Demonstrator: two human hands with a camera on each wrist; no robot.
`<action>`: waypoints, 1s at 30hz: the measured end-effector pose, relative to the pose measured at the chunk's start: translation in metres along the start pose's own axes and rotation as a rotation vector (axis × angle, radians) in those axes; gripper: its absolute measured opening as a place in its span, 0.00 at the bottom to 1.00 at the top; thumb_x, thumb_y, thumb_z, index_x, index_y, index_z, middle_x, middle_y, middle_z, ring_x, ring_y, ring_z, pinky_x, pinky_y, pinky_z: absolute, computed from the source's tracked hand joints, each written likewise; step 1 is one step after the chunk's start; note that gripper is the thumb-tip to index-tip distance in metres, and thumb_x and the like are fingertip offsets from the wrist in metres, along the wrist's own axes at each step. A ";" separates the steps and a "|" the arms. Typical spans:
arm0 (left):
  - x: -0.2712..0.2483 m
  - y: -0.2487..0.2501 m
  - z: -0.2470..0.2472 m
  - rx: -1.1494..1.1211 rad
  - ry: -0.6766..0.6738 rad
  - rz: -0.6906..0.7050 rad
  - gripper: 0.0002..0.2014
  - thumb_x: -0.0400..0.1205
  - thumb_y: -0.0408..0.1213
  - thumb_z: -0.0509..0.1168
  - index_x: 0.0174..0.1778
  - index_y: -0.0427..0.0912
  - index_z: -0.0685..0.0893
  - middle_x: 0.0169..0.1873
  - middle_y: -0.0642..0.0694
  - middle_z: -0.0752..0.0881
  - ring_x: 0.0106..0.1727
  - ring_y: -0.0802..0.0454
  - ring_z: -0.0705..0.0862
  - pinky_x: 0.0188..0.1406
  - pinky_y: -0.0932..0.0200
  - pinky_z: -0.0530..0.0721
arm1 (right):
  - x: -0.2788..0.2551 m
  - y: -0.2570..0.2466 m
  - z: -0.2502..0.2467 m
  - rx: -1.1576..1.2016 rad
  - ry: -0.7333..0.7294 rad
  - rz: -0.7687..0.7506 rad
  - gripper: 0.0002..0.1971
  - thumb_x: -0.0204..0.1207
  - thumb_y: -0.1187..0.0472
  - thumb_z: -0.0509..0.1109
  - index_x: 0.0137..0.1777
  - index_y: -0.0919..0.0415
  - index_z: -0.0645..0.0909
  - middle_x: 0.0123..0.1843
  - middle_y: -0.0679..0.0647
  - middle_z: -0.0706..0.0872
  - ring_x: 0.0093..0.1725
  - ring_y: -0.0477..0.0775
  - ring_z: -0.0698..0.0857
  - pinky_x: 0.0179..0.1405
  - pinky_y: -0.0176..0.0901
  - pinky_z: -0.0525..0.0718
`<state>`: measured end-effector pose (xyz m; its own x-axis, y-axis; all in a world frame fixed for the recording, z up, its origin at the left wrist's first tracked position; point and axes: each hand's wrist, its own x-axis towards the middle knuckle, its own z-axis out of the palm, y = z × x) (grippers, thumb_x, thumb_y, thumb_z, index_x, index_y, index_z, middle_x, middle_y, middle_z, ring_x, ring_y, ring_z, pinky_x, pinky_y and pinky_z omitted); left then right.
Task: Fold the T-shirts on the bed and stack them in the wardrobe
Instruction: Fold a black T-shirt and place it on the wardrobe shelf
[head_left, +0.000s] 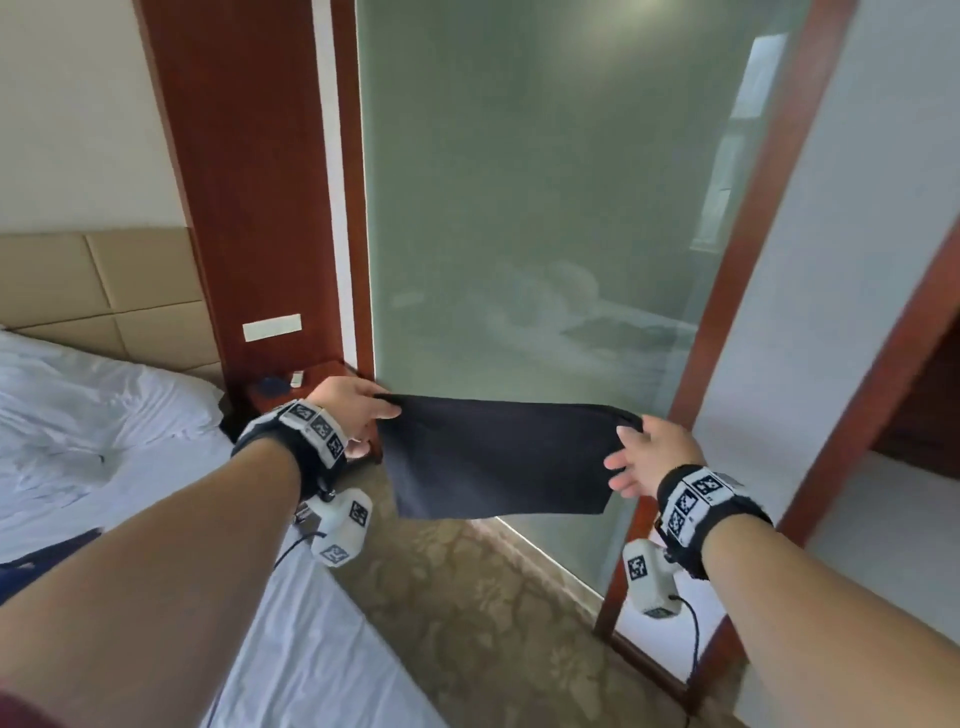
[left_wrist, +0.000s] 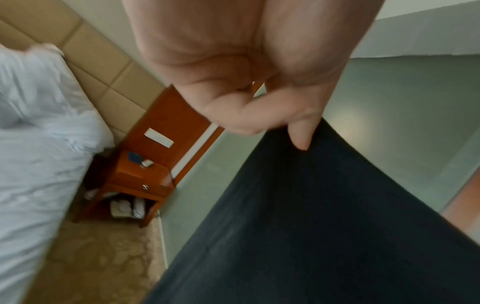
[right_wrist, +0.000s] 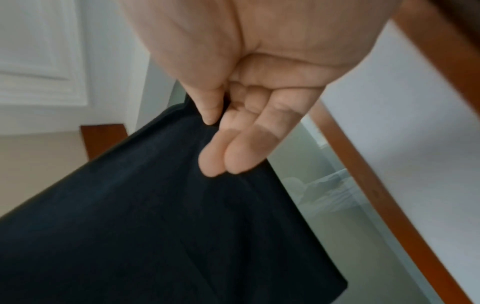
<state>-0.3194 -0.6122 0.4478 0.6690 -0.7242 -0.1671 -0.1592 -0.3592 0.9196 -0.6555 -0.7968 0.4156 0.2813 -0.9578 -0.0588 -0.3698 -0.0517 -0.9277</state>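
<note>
A folded black T-shirt (head_left: 498, 457) hangs stretched in the air between my two hands, above the carpet beside the bed (head_left: 104, 457). My left hand (head_left: 358, 410) pinches its left top corner, thumb over the cloth. My right hand (head_left: 639, 452) pinches the right top corner, with the other fingers spread loosely. In the left wrist view the thumb (left_wrist: 301, 133) presses the T-shirt (left_wrist: 311, 226). In the right wrist view thumb and fingers (right_wrist: 223, 156) clamp the T-shirt (right_wrist: 155, 216) edge. A dark garment (head_left: 47, 556) lies on the bed at the left edge.
A frosted glass panel (head_left: 545, 208) in a red-brown wooden frame (head_left: 769, 218) stands straight ahead. A wooden nightstand (left_wrist: 140, 174) with small items sits between bed and glass. Patterned carpet (head_left: 467, 623) runs along the bed. A white wall (head_left: 857, 260) is on the right.
</note>
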 end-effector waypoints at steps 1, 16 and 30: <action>0.001 0.002 0.005 -0.082 -0.001 0.004 0.04 0.80 0.28 0.75 0.47 0.39 0.88 0.27 0.40 0.75 0.20 0.50 0.72 0.21 0.60 0.78 | -0.007 -0.002 -0.004 0.086 0.003 0.035 0.11 0.90 0.60 0.61 0.67 0.63 0.75 0.38 0.66 0.90 0.25 0.63 0.85 0.24 0.49 0.84; -0.048 0.061 0.215 -0.364 -0.481 0.235 0.11 0.80 0.24 0.74 0.54 0.40 0.85 0.45 0.39 0.91 0.44 0.48 0.91 0.46 0.56 0.91 | -0.109 0.070 -0.179 0.348 0.549 0.157 0.08 0.89 0.62 0.63 0.63 0.64 0.78 0.45 0.63 0.89 0.39 0.63 0.91 0.38 0.54 0.90; -0.068 0.125 0.549 -0.100 -0.742 0.345 0.27 0.81 0.11 0.54 0.69 0.43 0.77 0.57 0.46 0.86 0.61 0.48 0.84 0.40 0.66 0.85 | -0.046 0.255 -0.412 0.499 0.695 0.344 0.07 0.89 0.62 0.61 0.60 0.63 0.79 0.53 0.61 0.91 0.42 0.64 0.91 0.49 0.58 0.90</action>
<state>-0.7829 -0.9308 0.3788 -0.0649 -0.9975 -0.0284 -0.1791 -0.0163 0.9837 -1.1279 -0.8823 0.3340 -0.4282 -0.8606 -0.2756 0.1359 0.2402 -0.9612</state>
